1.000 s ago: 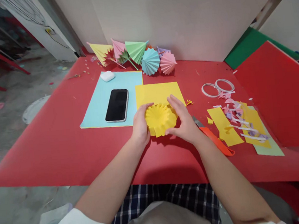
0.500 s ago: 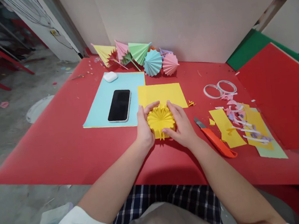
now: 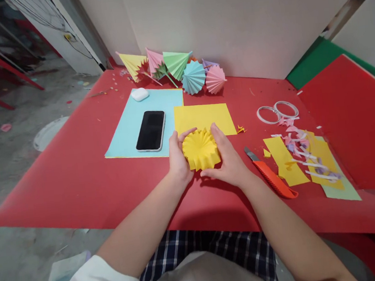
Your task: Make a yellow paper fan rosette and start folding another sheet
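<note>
A pleated yellow paper rosette [image 3: 201, 149] is cupped between both my hands just above the red table [image 3: 77, 179]. My left hand [image 3: 177, 157] curls round its left side, fingers closed on the folds. My right hand [image 3: 228, 156] wraps its right side, thumb under the lower edge. Just behind the rosette lies a flat yellow sheet [image 3: 205, 117].
A black phone [image 3: 150, 130] rests on a light blue sheet [image 3: 128, 124], a white earbud case [image 3: 139, 94] beyond it. Several folded paper fans [image 3: 180, 67] line the back wall. An orange utility knife [image 3: 272, 178], tape rolls [image 3: 276, 111] and paper scraps [image 3: 305, 157] lie to the right.
The rosette was pressed flat and round half a second ago; now my hands have lifted and tilted it slightly, with the pleats fanning more loosely.
</note>
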The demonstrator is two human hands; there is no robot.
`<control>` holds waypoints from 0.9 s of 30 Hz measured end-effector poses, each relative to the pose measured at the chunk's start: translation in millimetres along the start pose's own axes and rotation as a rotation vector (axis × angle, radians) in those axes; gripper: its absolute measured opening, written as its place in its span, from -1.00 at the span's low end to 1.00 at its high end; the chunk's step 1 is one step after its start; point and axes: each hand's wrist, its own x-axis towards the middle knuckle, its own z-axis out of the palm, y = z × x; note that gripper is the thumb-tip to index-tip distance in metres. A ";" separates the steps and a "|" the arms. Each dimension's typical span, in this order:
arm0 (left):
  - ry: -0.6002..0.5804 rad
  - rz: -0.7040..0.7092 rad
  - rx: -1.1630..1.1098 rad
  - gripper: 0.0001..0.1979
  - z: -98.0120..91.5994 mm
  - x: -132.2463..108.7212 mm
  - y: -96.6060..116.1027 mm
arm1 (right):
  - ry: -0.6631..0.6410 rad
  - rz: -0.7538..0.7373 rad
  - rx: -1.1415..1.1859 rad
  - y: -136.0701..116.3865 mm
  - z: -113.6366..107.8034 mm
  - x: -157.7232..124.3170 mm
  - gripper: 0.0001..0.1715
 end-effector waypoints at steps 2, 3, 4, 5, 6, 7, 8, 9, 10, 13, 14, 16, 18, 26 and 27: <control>-0.012 0.002 0.009 -0.49 1.3 -1.0 -0.5 | 0.009 -0.015 0.007 0.2 1.0 0.0 0.19; -0.015 0.009 0.016 -0.49 2.2 -1.6 -0.9 | 0.014 -0.019 0.011 0.3 1.4 -0.1 0.17; -0.014 0.019 0.026 -0.50 3.2 -2.3 -1.3 | 0.017 -0.017 0.014 0.3 1.7 -0.3 0.15; -0.009 0.032 0.040 -0.51 4.1 -2.9 -1.6 | 0.019 -0.013 0.014 0.3 1.9 -0.6 0.14; -0.003 0.047 0.057 -0.51 5.1 -3.4 -1.8 | 0.019 -0.007 0.014 0.1 1.8 -0.9 0.13; 0.004 0.062 0.072 -0.52 5.8 -3.8 -2.1 | 0.020 -0.003 0.014 -0.3 1.7 -1.3 0.13; 0.011 0.076 0.084 -0.52 6.3 -4.0 -2.3 | 0.019 0.000 0.014 -0.6 1.4 -1.6 0.12; 0.017 0.088 0.092 -0.53 6.6 -4.0 -2.6 | 0.017 0.001 0.015 -1.0 1.2 -1.9 0.12; 0.023 0.099 0.096 -0.53 6.5 -3.9 -3.0 | 0.013 0.000 0.017 -1.4 1.0 -2.1 0.11; 0.052 0.117 0.105 -0.53 5.5 -2.8 -4.7 | 0.000 -0.011 0.024 -2.4 1.1 -2.2 0.09; 0.060 0.120 0.106 -0.53 5.1 -2.3 -5.4 | -0.003 -0.018 0.026 -2.7 1.4 -2.2 0.09; 0.062 0.116 0.106 -0.55 4.2 -1.3 -6.4 | -0.006 -0.030 0.031 -3.3 1.7 -2.0 0.07; 0.050 0.105 0.115 -0.60 3.3 -0.2 -6.8 | -0.002 -0.022 0.046 -3.8 1.5 -2.1 0.04; 0.008 0.167 0.138 -0.71 -2.1 5.5 -3.0 | 0.210 0.219 0.474 3.5 -0.4 0.7 -0.09; 0.021 0.192 0.154 -0.70 -2.6 5.9 -2.6 | 0.262 0.278 0.536 5.5 0.0 2.0 -0.16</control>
